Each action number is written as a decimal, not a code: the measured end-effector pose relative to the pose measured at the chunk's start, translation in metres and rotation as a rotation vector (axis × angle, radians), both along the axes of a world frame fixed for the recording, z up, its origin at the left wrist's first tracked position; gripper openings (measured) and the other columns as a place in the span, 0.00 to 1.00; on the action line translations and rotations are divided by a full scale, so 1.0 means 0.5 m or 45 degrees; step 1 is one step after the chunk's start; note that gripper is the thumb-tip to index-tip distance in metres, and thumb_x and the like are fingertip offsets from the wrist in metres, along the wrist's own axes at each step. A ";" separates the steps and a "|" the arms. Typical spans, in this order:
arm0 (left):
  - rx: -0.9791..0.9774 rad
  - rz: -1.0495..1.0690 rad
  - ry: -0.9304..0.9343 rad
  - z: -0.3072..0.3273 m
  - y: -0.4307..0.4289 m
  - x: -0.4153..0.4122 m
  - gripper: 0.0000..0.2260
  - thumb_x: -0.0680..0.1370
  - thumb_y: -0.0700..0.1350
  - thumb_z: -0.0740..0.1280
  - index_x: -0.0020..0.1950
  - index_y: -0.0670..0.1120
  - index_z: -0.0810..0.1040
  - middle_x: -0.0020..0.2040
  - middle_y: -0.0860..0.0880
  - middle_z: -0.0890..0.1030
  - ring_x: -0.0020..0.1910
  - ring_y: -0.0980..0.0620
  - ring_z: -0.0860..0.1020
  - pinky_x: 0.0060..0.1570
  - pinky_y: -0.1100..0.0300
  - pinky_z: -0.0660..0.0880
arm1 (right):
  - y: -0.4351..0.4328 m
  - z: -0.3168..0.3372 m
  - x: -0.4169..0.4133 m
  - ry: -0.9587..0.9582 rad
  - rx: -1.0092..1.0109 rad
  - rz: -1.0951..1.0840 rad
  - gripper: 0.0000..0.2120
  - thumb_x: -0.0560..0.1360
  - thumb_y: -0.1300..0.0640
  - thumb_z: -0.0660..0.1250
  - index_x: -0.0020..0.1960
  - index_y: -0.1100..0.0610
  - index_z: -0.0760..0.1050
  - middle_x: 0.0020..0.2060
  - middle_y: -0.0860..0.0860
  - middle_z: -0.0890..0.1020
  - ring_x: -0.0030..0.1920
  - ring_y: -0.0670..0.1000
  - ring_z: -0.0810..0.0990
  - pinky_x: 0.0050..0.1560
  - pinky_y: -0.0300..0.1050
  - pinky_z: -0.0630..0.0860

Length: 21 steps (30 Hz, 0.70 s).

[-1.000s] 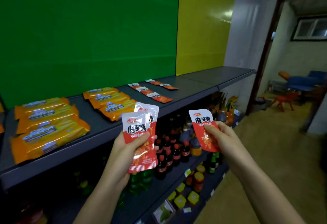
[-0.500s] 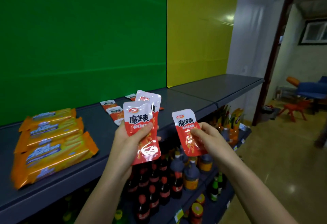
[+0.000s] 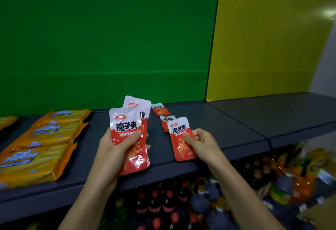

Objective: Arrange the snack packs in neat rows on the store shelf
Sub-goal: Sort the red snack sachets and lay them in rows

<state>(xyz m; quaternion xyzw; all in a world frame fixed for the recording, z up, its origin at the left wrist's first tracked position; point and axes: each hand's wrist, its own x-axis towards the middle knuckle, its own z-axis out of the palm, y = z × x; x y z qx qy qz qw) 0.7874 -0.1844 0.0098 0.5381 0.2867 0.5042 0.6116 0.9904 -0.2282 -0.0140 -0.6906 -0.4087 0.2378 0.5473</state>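
Note:
My left hand (image 3: pixel 116 149) grips two overlapping red-and-white snack packs (image 3: pixel 127 126), held upright over the front of the dark grey shelf (image 3: pixel 227 131). My right hand (image 3: pixel 201 144) pinches a single red snack pack (image 3: pixel 180 135) by its right edge, low over the shelf near the front. Behind that pack lie two more red packs (image 3: pixel 161 109) flat on the shelf in a line running to the back; the nearer one (image 3: pixel 166 120) is partly hidden by the held pack.
Several orange cheese-cracker packs (image 3: pixel 45 138) lie in a row on the shelf's left part. Green and yellow back panels (image 3: pixel 127 38) rise behind the shelf. Below the shelf edge stand dark bottles (image 3: pixel 163 202) and jars.
My view has swung left and closer to the shelf. Both hands have moved forward over the shelf, and my right hand has brought its pack down close behind the row of red packs.

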 end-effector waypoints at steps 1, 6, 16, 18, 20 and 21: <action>-0.002 0.042 -0.002 0.001 -0.005 0.010 0.13 0.73 0.38 0.68 0.57 0.46 0.76 0.41 0.46 0.86 0.35 0.45 0.84 0.31 0.59 0.80 | 0.010 -0.003 0.008 -0.082 -0.035 0.013 0.07 0.74 0.54 0.67 0.38 0.52 0.72 0.37 0.50 0.82 0.41 0.52 0.82 0.52 0.51 0.78; -0.002 0.210 -0.018 -0.001 -0.032 0.049 0.11 0.73 0.39 0.68 0.54 0.48 0.77 0.42 0.45 0.86 0.36 0.44 0.84 0.32 0.59 0.80 | 0.029 -0.003 0.034 -0.517 -0.179 0.055 0.11 0.75 0.47 0.61 0.43 0.55 0.72 0.40 0.50 0.81 0.48 0.54 0.79 0.54 0.49 0.72; -0.059 0.306 0.033 0.001 -0.061 0.080 0.10 0.73 0.39 0.68 0.53 0.47 0.77 0.42 0.44 0.86 0.36 0.45 0.84 0.30 0.58 0.80 | 0.024 0.003 0.027 -1.065 -0.228 0.050 0.15 0.79 0.46 0.53 0.47 0.57 0.69 0.51 0.55 0.80 0.54 0.57 0.77 0.52 0.48 0.66; -0.069 0.299 0.042 0.002 -0.062 0.082 0.10 0.73 0.39 0.68 0.53 0.46 0.77 0.42 0.44 0.86 0.34 0.46 0.84 0.30 0.58 0.80 | 0.024 0.010 0.025 -1.113 -0.269 0.060 0.18 0.79 0.46 0.53 0.52 0.60 0.72 0.54 0.55 0.79 0.55 0.57 0.77 0.52 0.47 0.69; -0.085 0.282 0.050 0.001 -0.063 0.084 0.10 0.73 0.38 0.68 0.53 0.46 0.77 0.42 0.44 0.85 0.34 0.47 0.84 0.29 0.59 0.79 | 0.025 0.015 0.024 -1.137 -0.317 0.067 0.20 0.79 0.45 0.53 0.54 0.60 0.73 0.54 0.56 0.79 0.55 0.58 0.77 0.50 0.47 0.70; -0.099 0.271 0.050 0.000 -0.064 0.085 0.10 0.73 0.38 0.68 0.54 0.45 0.76 0.42 0.43 0.85 0.34 0.46 0.84 0.29 0.59 0.79 | 0.026 0.017 0.025 -1.141 -0.342 0.074 0.20 0.78 0.45 0.53 0.54 0.60 0.73 0.55 0.56 0.79 0.55 0.58 0.77 0.50 0.47 0.71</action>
